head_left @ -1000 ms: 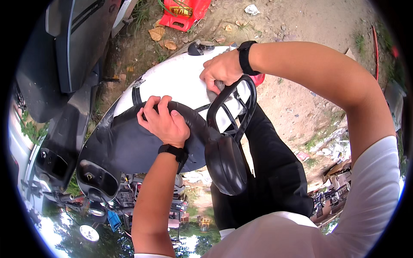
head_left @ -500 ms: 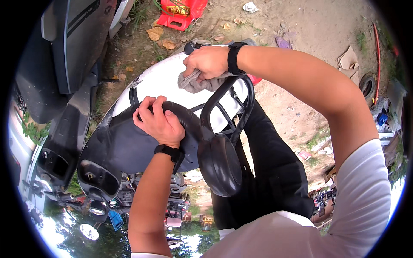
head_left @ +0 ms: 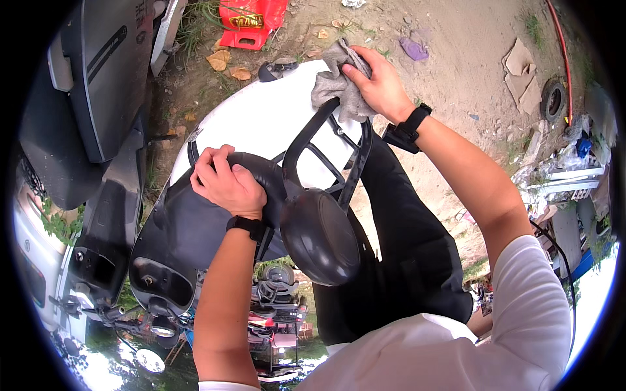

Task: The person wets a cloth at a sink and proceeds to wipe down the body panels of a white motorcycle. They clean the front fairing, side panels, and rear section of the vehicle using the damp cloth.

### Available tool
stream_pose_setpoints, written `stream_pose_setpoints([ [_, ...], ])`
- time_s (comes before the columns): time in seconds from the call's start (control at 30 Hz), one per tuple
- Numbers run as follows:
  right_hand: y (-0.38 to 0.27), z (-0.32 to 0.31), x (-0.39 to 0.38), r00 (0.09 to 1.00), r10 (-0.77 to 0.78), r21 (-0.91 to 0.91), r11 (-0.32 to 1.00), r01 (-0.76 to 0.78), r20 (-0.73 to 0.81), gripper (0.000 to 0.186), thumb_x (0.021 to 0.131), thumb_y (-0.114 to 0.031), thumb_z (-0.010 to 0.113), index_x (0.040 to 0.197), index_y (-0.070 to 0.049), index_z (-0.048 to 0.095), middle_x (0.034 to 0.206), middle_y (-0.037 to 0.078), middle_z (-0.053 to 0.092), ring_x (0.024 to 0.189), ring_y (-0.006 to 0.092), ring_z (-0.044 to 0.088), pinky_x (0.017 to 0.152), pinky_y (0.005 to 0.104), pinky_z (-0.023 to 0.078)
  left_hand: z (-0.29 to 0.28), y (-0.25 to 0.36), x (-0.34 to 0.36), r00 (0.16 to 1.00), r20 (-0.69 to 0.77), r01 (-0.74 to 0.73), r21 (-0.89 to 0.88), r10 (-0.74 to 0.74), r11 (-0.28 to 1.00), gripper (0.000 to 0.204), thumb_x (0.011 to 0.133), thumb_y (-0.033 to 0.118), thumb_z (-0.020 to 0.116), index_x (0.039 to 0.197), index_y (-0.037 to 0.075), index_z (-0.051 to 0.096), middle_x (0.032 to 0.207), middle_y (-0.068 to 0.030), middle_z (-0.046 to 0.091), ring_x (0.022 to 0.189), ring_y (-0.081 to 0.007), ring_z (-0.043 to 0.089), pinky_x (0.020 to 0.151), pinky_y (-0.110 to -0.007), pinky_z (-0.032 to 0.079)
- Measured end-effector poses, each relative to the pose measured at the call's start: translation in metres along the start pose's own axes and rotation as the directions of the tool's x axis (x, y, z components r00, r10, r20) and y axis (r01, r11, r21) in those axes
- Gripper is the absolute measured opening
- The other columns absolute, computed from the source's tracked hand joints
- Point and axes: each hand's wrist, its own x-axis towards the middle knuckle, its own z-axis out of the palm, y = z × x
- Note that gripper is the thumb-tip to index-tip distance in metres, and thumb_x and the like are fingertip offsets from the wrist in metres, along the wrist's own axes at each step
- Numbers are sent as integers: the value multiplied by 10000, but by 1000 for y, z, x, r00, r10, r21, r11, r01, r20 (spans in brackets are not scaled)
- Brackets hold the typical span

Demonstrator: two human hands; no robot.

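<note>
A white-bodied scooter (head_left: pixel 254 120) with a black seat (head_left: pixel 195 215) stands in front of me. My left hand (head_left: pixel 228 186) lies on the seat's edge, its fingers curled against it. A crumpled grey rag (head_left: pixel 339 88) is bunched in my right hand (head_left: pixel 381 85), at the white panel's far right end. Part of the rag hangs beside the black metal rear rail (head_left: pixel 306 140). That rail carries a rounded black backrest pad (head_left: pixel 319 238), close to my legs. How firmly the left fingers press cannot be seen.
Close on the left stands another dark scooter (head_left: pixel 98 85). Beyond the white panel, a red plastic bag (head_left: pixel 251 23) lies on the dirt among dry leaves. To the right are torn cardboard (head_left: pixel 521 75), a small tyre (head_left: pixel 553 99) and a red hose (head_left: pixel 562 58).
My right hand has moved right with the rag, from the middle of the white panel to its far end. The left hand stays on the seat. The whole view has shifted slightly.
</note>
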Motion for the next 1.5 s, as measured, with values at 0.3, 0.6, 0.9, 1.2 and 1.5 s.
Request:
stream_pose_setpoints([
  [0.3,-8,37,-51,812,383,576,814,-71,-441,405,948,-4,577,1350,44,582,1226,185,694,1184,249,659,991,353,518,9,-16,-4,997,-61,-33,74,38,997,297,878,210,464,1077,160,679,1214,-48,589,1175,-260,574,1040,-469,321],
  [0.6,-56,-53,55,429,-65,112,920,375,-901,385,934,2,485,1303,47,584,1243,320,636,1190,480,602,1020,505,486,20,-15,14,1000,4,5,85,-5,996,260,872,263,493,1061,268,673,1177,43,570,1103,-194,603,1103,-481,315],
  [0.9,19,-13,-229,801,-60,27,995,95,-596,386,895,123,557,1240,-16,661,1087,105,641,983,250,658,862,326,522,37,-44,8,996,-39,-73,111,78,991,206,859,398,679,1015,264,678,1118,69,604,1114,-192,620,1086,-469,333],
  [1.2,17,145,-226,816,348,590,807,-11,-461,454,897,-159,772,1327,-53,675,1128,119,640,1001,282,640,909,342,511,-8,-16,19,948,305,-101,5,94,995,257,825,224,794,1016,110,666,1072,-46,617,1100,-239,614,959,-379,466],
  [1.5,41,144,-257,824,-516,-154,856,493,-232,555,865,-154,717,1404,-70,614,1498,190,515,1404,362,513,1167,454,457,-29,-15,14,702,340,-591,-213,626,778,498,871,196,777,1273,10,550,1174,-90,589,1081,-243,640,920,-341,524],
])
